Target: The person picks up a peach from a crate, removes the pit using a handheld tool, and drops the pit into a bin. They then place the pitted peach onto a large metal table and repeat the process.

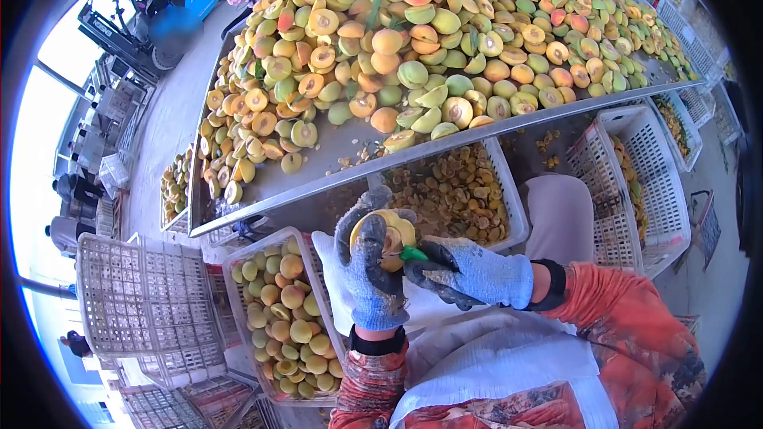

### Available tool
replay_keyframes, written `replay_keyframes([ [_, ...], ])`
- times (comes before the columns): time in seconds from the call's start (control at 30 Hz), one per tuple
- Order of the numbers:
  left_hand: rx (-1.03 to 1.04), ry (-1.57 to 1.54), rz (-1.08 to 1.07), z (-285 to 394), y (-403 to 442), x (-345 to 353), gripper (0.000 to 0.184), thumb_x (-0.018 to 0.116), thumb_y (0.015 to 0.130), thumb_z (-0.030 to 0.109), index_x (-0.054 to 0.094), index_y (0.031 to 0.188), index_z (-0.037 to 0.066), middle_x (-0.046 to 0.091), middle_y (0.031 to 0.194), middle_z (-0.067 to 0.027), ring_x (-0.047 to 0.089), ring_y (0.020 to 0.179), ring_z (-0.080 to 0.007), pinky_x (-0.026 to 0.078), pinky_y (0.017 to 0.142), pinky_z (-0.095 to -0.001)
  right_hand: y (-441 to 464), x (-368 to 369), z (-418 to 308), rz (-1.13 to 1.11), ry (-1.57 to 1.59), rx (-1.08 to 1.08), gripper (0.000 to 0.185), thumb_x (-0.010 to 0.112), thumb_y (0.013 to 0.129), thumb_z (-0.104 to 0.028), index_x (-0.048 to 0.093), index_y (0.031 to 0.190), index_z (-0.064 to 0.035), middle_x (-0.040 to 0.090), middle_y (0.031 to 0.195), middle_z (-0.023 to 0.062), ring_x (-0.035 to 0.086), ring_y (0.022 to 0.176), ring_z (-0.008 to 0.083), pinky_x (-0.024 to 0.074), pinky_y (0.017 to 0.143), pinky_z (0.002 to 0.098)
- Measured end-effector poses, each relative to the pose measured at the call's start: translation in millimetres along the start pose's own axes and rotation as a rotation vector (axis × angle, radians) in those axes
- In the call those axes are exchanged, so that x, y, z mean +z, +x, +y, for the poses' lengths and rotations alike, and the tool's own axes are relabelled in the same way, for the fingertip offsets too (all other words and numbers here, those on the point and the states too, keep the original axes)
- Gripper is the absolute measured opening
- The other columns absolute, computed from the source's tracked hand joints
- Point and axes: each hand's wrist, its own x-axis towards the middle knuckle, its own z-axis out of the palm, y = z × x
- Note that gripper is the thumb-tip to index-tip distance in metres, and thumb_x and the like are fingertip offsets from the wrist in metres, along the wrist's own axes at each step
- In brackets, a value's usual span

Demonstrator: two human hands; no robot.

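Observation:
My left hand (375, 274), in a blue-grey work glove, is closed around a cut yellow apricot (400, 232) held up in front of my lap. My right hand (473, 272), gloved the same way, grips a small tool with a green handle (413, 253); its tip meets the apricot, and the working end is hidden. Below and beyond my hands is a white crate (515, 205) of brownish apricot pits and scraps. A crate of whole apricots (288, 314) stands to the left of my left forearm.
A metal-edged table (350, 176) carries a big heap of halved apricots (381, 44). White crates (652, 183) stand at right, and stacked empty crates (147, 294) at left. A forklift (131, 28) and several people are in the background.

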Motion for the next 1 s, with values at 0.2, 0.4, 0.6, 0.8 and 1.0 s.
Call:
replay_keyframes([
  [0.2,0.008,0.154,0.097,-50,11,-16,0.030,0.050,0.091,0.021,0.055,0.108,-0.004,0.059,0.097,-0.0068,0.055,0.092,-0.0166,0.049,0.076,-0.0280,6,1,46,0.210,-0.547,-0.071,0.032,0.054,0.087,-0.033,0.053,0.107,-0.0079,0.057,0.063,0.0102,0.061,0.056,0.0217,0.0459,0.047,0.0365],
  [0.4,0.188,0.511,0.018,-47,13,4,0.030,0.043,0.093,0.015,0.055,0.113,-0.004,0.057,0.110,-0.0113,0.055,0.099,-0.0181,0.047,0.082,-0.0283,-9,10,44,0.152,-0.776,0.064,0.045,0.058,0.076,-0.019,0.047,0.115,0.0003,0.062,0.072,0.0151,0.063,0.063,0.0289,0.0475,0.052,0.0408],
  [0.6,-0.218,0.390,-0.265,-34,34,-8,0.025,0.054,0.086,0.014,0.063,0.102,-0.003,0.065,0.092,-0.0065,0.058,0.082,-0.0129,0.045,0.075,-0.0242,-20,-22,5,-0.165,0.081,0.471,0.024,0.056,0.079,-0.014,0.048,0.100,-0.0066,0.055,0.061,0.0063,0.054,0.046,0.0154,0.0443,0.041,0.0300],
  [0.8,0.240,0.557,0.010,-33,8,14,0.026,0.053,0.087,0.015,0.062,0.102,-0.005,0.064,0.094,-0.0112,0.061,0.083,-0.0163,0.049,0.074,-0.0274,-17,-15,15,-0.268,0.334,0.405,0.033,0.050,0.077,-0.007,0.047,0.109,-0.0017,0.054,0.068,0.0093,0.053,0.045,0.0180,0.0407,0.036,0.0286],
  [1.0,0.003,0.376,-0.155,-28,16,15,0.028,0.054,0.088,0.016,0.059,0.107,-0.004,0.064,0.094,-0.0123,0.063,0.073,-0.0182,0.052,0.064,-0.0289,-17,-32,14,-0.270,0.304,0.408,0.030,0.060,0.076,-0.013,0.045,0.101,-0.0042,0.051,0.065,0.0039,0.049,0.043,0.0107,0.0391,0.035,0.0253],
])
